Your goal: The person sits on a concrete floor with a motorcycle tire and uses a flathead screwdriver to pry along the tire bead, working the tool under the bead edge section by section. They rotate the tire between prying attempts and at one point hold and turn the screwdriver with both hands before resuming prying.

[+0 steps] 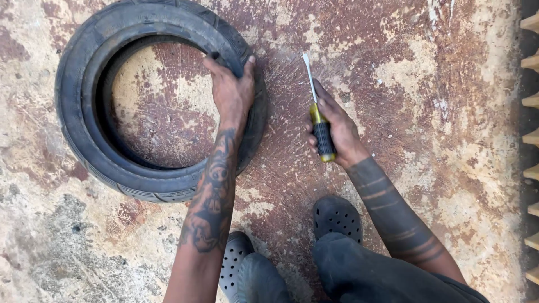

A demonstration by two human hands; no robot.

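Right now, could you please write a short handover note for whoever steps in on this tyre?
Left hand: gripping the right edge of the tyre, which lies flat on the floor.
Right hand: holding a screwdriver by its black-and-yellow handle, tip pointing away, just right of the tyre and not touching it.
Done: tyre steadied.
Left: the screwdriver has not yet met the tyre.

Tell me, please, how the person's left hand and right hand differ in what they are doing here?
The left hand grips the rim of the black tyre, fingers hooked over its edge; the right hand is closed round the yellow-and-black handle of a screwdriver, clear of the tyre. The left reaches farther forward; the right sits nearer the black shoes. Both are bare, above the stained floor.
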